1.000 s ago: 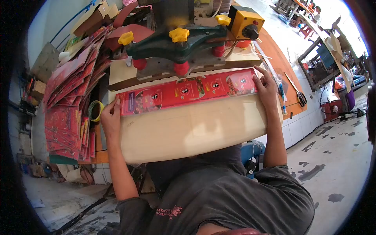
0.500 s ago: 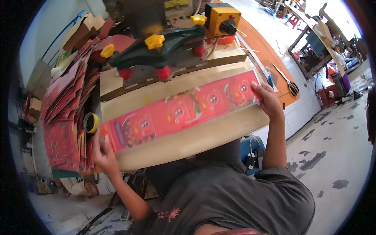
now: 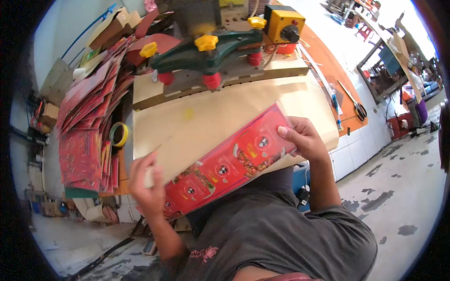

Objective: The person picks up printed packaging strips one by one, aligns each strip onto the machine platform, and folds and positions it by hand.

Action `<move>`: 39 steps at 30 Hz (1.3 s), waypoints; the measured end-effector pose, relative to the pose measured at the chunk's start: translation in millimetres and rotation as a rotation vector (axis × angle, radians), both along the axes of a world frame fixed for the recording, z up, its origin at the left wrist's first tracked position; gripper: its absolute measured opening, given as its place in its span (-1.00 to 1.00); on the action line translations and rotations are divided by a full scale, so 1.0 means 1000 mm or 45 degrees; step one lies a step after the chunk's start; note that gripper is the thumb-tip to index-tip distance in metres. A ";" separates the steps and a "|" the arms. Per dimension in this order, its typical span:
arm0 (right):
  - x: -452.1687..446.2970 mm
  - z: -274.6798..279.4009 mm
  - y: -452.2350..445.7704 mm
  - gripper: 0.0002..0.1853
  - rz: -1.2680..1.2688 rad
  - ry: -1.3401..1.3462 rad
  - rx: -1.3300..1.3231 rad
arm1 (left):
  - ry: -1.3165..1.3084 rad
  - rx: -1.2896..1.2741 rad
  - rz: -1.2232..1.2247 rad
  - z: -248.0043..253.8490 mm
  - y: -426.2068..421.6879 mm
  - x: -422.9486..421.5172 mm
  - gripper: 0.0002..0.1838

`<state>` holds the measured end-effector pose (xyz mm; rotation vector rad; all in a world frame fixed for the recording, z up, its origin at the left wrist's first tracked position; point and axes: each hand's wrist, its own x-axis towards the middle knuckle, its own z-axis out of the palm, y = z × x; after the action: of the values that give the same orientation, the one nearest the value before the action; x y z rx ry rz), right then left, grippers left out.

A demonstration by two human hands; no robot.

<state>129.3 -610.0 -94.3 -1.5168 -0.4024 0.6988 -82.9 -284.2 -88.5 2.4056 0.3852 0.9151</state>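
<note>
A long red printed strip in clear plastic (image 3: 222,169) hangs tilted over the front of the pale board (image 3: 225,112), its right end higher. My right hand (image 3: 302,138) pinches that upper end, thumb on top. At the lower left my left hand (image 3: 149,185) is blurred over the strip's other end; its fingers are smeared by motion, and whether it grips the strip is unclear. Behind the board stands a dark green press (image 3: 211,56) with yellow knobs and red feet.
Stacked red printed sheets (image 3: 84,140) lie at the left, with a yellow tape roll (image 3: 119,134) beside them. Black scissors (image 3: 360,111) rest on the orange table (image 3: 328,70) at the right. A yellow control box (image 3: 284,25) sits behind.
The strip has come off the board toward my body and turned to a steeper slant. My right hand moved nearer with its end; my left hand moved inward and down.
</note>
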 end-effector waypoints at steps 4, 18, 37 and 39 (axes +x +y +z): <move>-0.013 0.014 0.021 -0.55 0.191 -0.060 -0.055 | 0.052 0.113 -0.402 0.023 -0.041 0.055 -0.73; -0.023 0.011 0.027 -0.61 0.311 -0.169 -0.053 | 0.053 -0.005 -0.715 0.040 -0.077 0.115 -0.87; -0.026 0.020 0.035 -0.63 0.449 -0.287 -0.107 | -0.066 0.289 -0.243 0.019 -0.080 0.116 -0.87; -0.027 0.021 0.032 -0.63 0.463 -0.307 -0.140 | -0.046 0.122 -0.260 0.027 -0.075 0.109 -0.92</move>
<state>102.2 -578.4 -73.5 -1.6568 -0.8491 0.8322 26.0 -358.8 -61.4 2.4560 0.0815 0.9008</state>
